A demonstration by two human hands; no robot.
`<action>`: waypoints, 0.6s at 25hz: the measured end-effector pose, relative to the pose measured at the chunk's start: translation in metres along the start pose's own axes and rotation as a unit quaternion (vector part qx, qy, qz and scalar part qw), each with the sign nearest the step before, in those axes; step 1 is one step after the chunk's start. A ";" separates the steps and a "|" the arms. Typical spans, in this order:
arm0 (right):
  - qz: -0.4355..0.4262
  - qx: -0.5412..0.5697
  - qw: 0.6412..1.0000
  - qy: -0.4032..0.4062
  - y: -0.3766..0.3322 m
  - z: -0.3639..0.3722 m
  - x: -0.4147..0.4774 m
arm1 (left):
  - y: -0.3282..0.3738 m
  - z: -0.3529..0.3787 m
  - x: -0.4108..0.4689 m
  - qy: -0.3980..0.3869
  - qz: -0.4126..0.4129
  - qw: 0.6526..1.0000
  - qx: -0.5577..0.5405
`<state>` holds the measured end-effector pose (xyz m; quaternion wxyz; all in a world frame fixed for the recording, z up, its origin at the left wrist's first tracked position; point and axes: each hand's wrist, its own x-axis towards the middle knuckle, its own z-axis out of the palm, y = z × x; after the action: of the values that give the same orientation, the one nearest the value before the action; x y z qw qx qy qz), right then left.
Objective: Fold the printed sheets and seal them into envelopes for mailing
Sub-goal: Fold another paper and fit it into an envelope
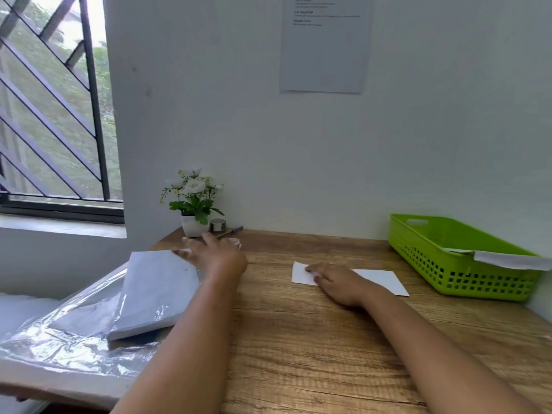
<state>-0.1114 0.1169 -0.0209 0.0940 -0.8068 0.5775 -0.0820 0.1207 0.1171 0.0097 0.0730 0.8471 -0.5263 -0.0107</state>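
Potted white flowers (194,198), pen (232,231) near them (partly hidden), pinned-up notice (325,55) above, barred window (53,115) at left

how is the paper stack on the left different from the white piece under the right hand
The paper stack is thick, many sheets deep; the white piece is thin and smaller. The stack sits on clear plastic wrap; the white piece lies on the bare desk. The right hand rests flat on the white piece; the left hand is spread by the stack's far corner. Both are white paper lying flat.

Matt grained wood desk (328,339), glossy crinkled plastic wrap (74,351), perforated green plastic basket (466,264), smooth white paper envelope (385,280)
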 end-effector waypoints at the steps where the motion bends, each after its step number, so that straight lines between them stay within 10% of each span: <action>1: 0.007 0.001 1.000 0.012 0.001 -0.001 0.000 | -0.009 -0.001 0.005 -0.016 -0.040 0.999 -0.031; 15: -0.084 -0.146 0.975 0.145 -0.029 0.001 -0.011 | -0.058 -0.011 0.009 -0.084 -0.161 0.970 -0.160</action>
<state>-0.0882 0.1367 -0.0153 -0.1169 -0.8368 0.5213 -0.1198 0.1771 0.1353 0.0130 0.1601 0.8941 -0.3789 -0.1774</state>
